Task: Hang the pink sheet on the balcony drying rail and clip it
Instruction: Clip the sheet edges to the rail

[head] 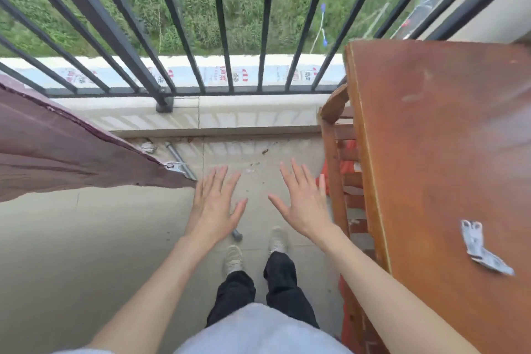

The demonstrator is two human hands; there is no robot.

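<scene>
A dusky pink sheet (57, 152) hangs spread out at the left, draped over a metal rail (179, 159) whose bare end shows beyond the cloth. A silvery clip (175, 167) sits on the sheet's near corner by the rail. My left hand (215, 204) is held out flat in front of me, fingers straight, just right of the sheet's corner and not touching it. My right hand (303, 201) is held out the same way, palm down, holding nothing. Two more silvery clips (479, 247) lie on the wooden tabletop (445, 138) at the right.
Black balcony railing (221, 37) runs across ahead above a concrete ledge, with grass far below. A wooden chair (339, 158) stands against the table. A short metal piece (237, 234) lies on the floor by my feet.
</scene>
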